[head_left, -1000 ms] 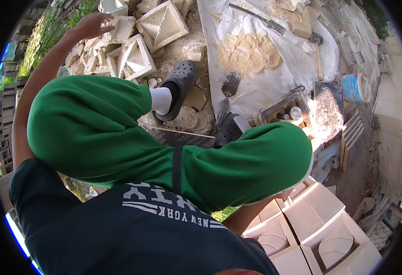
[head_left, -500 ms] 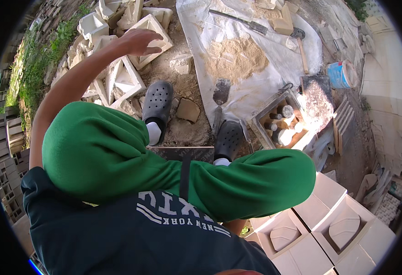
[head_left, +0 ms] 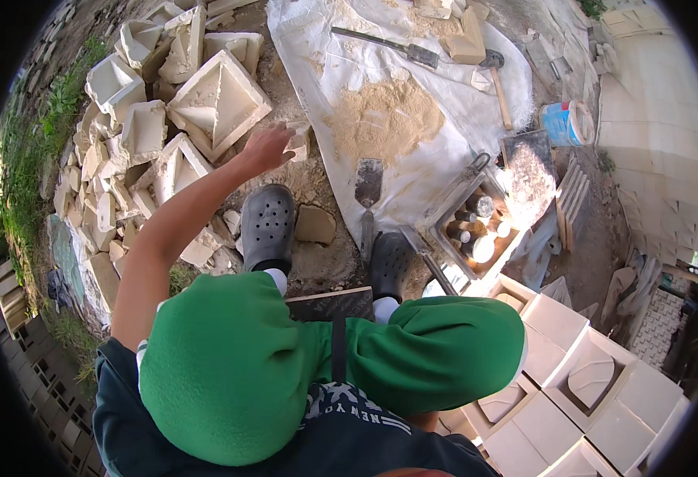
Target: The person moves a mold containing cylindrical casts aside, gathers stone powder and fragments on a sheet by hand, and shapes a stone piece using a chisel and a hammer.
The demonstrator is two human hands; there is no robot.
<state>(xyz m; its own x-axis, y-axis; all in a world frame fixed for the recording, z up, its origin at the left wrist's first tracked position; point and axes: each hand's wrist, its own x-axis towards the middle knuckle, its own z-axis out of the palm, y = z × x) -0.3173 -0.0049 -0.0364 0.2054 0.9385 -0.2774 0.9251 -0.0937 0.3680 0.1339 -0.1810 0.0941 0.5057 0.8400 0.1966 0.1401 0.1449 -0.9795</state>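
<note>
My left hand [head_left: 265,149] reaches forward over the dirt, its fingers closed against a small pale stone chunk [head_left: 299,141] at the edge of the white tarp [head_left: 317,56]. Just left of the hand lies a large square pale mould with a pyramid hollow [head_left: 218,99]. My right hand is out of view. My knees in green shorts [head_left: 230,358] fill the lower picture, with my black clogs [head_left: 268,226] on the ground below the hand.
A heap of broken pale moulds [head_left: 126,135] lies at left. On the tarp are a sand pile [head_left: 385,115] and a trowel [head_left: 367,191]. A crate of bottles [head_left: 472,226], a blue bucket [head_left: 564,123] and white cast blocks [head_left: 571,358] are at right.
My left hand has swung from the mould heap at the far left toward the right and down, from open in the air to resting on the small chunk.
</note>
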